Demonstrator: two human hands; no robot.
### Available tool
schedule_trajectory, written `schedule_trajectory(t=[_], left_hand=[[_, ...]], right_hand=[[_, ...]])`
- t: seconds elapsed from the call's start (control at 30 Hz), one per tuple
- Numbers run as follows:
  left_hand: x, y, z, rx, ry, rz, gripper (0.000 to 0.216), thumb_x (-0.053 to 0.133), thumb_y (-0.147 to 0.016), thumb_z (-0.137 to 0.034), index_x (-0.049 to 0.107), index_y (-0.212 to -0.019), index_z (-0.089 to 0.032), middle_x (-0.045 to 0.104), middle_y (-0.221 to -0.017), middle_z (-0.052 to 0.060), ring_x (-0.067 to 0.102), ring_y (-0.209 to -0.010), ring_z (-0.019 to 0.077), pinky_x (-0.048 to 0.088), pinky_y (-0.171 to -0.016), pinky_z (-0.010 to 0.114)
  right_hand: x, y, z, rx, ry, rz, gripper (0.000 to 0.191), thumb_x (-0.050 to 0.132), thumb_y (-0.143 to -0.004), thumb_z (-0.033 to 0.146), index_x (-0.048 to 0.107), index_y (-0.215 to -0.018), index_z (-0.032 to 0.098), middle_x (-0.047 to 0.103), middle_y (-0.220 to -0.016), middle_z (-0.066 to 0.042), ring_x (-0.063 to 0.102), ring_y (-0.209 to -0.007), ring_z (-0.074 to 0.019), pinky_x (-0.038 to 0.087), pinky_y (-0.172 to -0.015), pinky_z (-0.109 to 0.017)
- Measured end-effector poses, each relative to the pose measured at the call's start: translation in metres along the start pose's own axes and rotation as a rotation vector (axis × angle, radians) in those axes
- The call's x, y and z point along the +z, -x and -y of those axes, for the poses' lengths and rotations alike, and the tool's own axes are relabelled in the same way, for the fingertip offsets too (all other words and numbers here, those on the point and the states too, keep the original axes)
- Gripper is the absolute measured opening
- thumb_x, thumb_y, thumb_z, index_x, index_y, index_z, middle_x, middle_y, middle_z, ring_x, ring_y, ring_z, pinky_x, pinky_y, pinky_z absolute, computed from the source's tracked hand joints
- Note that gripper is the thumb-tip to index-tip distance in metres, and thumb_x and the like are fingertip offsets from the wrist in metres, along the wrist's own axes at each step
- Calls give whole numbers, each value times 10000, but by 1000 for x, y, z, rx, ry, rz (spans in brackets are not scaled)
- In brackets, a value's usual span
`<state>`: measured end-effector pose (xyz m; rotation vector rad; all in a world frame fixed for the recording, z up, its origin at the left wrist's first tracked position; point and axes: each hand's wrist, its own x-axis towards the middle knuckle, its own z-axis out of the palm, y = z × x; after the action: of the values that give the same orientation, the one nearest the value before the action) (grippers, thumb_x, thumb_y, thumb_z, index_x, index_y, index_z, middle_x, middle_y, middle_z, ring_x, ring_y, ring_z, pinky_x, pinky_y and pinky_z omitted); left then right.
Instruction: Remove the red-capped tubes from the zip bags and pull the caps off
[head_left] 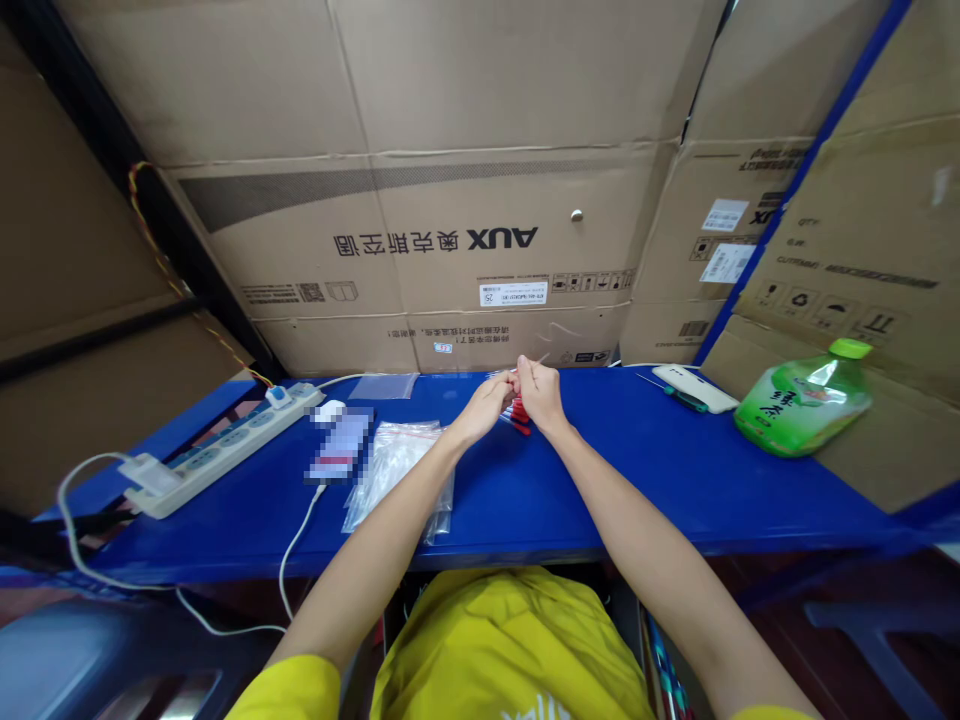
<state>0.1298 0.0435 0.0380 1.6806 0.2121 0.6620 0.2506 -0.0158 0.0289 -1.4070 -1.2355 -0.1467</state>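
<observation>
My left hand (486,408) and my right hand (541,396) meet over the far middle of the blue table, fingers pinched together at the tips. A thin, pale, clear-looking piece (544,357) juts from the right fingertips; its kind is too small to tell. Whatever lies between the left fingers is hidden. Just under the hands lie several slim sticks with red ends (519,412), partly covered by the fingers. Left of them is a pile of clear zip bags (394,465), beside my left forearm.
A white power strip (232,445) with plugs and cables runs along the left, near a blurred phone (339,445). Another clear bag (382,386) lies behind. At right are a green bottle (804,400), a white case (694,388) and a green-handled tool (684,399). Cardboard walls (435,200) enclose the table (637,490).
</observation>
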Motion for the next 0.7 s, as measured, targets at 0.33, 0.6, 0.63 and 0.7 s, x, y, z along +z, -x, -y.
schedule_trajectory(t=[0.33, 0.6, 0.63, 0.7], left_hand=[[-6, 4, -4, -192, 242, 170, 177, 532, -887, -332, 498, -810, -176, 324, -627, -56, 278, -534, 81, 239, -514, 207], [4, 4, -4, -209, 317, 86, 234, 550, -887, -330, 415, -756, -190, 304, -646, -59, 266, -550, 79, 243, -532, 199], [5, 3, -3, -209, 321, 83, 237, 556, -885, -330, 414, -755, -190, 306, -647, -58, 268, -551, 79, 245, -534, 201], [5, 3, -1, -206, 331, 83, 244, 562, -882, -332, 411, -752, -191, 305, -647, -58, 268, -554, 80, 245, -536, 204]], right_hand=[[-4, -5, -9, 61, -125, 139, 701, 308, -974, 755, 404, -511, 238, 482, -474, -1, 445, -495, -134, 353, -559, -287], [-4, -5, -6, 9, 4, 114, 715, 279, -994, 728, 451, -512, 230, 537, -489, -29, 495, -487, -146, 340, -544, -294], [-4, -5, -6, -2, 10, 116, 711, 277, -1000, 716, 461, -518, 228, 549, -497, -32, 506, -493, -148, 346, -551, -295], [-3, -4, -6, -16, 19, 115, 699, 279, -1008, 697, 469, -526, 228, 559, -506, -35, 518, -499, -149, 350, -560, -297]])
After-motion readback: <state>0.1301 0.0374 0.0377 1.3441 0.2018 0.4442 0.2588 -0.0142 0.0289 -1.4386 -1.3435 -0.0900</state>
